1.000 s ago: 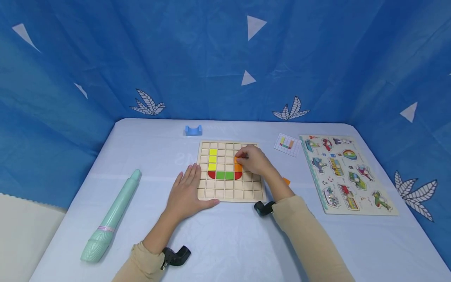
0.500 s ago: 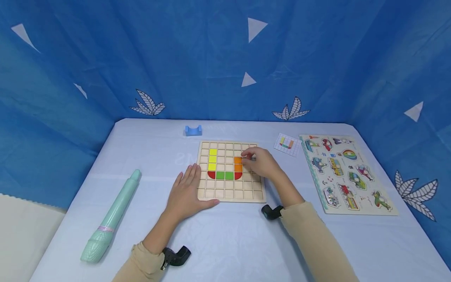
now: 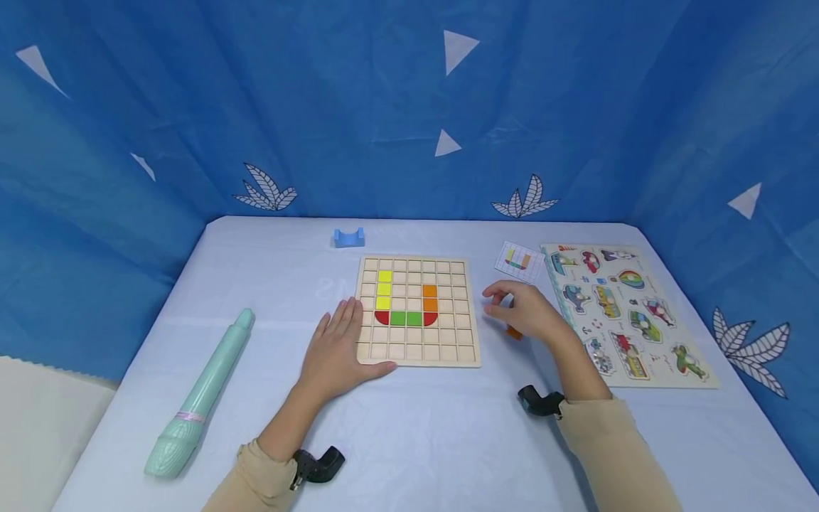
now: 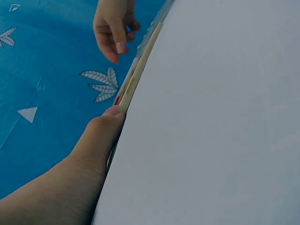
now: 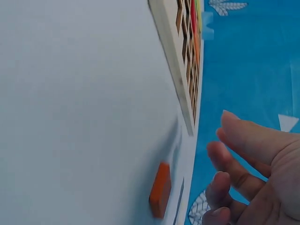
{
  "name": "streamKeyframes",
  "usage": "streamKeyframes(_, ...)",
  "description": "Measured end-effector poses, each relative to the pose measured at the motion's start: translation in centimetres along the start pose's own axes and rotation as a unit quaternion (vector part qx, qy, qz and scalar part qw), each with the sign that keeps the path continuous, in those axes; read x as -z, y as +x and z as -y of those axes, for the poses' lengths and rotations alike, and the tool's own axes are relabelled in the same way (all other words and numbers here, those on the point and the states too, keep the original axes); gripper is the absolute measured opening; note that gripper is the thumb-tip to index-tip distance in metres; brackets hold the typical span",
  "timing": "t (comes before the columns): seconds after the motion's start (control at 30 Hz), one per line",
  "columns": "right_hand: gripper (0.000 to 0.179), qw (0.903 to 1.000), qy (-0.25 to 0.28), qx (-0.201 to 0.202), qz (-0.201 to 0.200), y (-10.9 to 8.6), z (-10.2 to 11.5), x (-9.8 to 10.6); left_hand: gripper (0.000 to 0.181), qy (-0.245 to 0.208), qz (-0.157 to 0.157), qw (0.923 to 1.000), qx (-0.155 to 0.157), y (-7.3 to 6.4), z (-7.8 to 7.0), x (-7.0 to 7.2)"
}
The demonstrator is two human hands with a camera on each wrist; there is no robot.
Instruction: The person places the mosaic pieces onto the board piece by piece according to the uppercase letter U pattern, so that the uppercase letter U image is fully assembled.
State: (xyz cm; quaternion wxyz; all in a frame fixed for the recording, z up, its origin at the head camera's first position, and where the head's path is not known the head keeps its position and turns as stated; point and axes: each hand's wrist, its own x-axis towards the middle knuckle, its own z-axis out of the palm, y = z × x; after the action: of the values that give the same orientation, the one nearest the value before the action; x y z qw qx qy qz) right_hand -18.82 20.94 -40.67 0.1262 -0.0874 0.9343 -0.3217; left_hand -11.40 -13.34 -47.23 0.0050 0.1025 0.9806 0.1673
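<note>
A wooden grid board (image 3: 412, 350) lies mid-table with yellow tiles (image 3: 384, 289) in a column, green tiles (image 3: 406, 318) and red rounded tiles (image 3: 430, 319) along the bottom, and orange tiles (image 3: 430, 297) on the right. My left hand (image 3: 335, 348) lies with straight fingers at the board's left edge, its thumb by the front edge. Right of the board my right hand (image 3: 525, 309) hovers, fingers loosely bent and holding nothing. Below it on the table is a loose orange tile (image 5: 161, 191), partly hidden by the hand in the head view.
A small pattern card (image 3: 519, 261) lies behind the right hand, with a picture puzzle board (image 3: 630, 313) at the right. A blue notched block (image 3: 348, 238) stands at the back. Along the left lies a mint-green toy microphone (image 3: 201, 398).
My right hand has left the orange tiles on the board and moved right, over the loose orange tile. The left hand has stayed at the board's edge.
</note>
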Motion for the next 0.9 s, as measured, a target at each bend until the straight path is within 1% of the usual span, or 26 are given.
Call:
streamKeyframes(0.17, 0.028, 0.9998, -0.006, -0.017, 0.0, -1.0, -2.2, 0.6, 0.126, -0.001, -0.001, 1.0, 0.0, 0.0, 0.0, 0.1)
streamKeyframes(0.33, 0.029, 0.999, -0.029, -0.033, 0.01, -1.8, -3.6, 0.8, 0.126, -0.005, 0.0, 1.0, 0.0, -0.1, -0.1, 0.2)
streamKeyframes(0.47, 0.029, 0.9982, -0.039, -0.042, 0.016, -2.3, -4.0, 1.0, 0.126, -0.005, 0.001, 1.0, 0.002, 0.0, -0.2, 0.2)
streamKeyframes(0.67, 0.026, 0.9981, -0.041, -0.042, 0.021, -2.6, -4.3, 1.0, 0.126, -0.004, 0.001, 1.0, 0.004, 0.0, -0.3, 0.3)
streamKeyframes(0.9, 0.019, 0.9989, -0.03, -0.027, 0.024, -2.6, -4.5, 0.7, 0.126, 0.001, -0.002, 1.0, 0.002, -0.1, -0.2, 0.2)
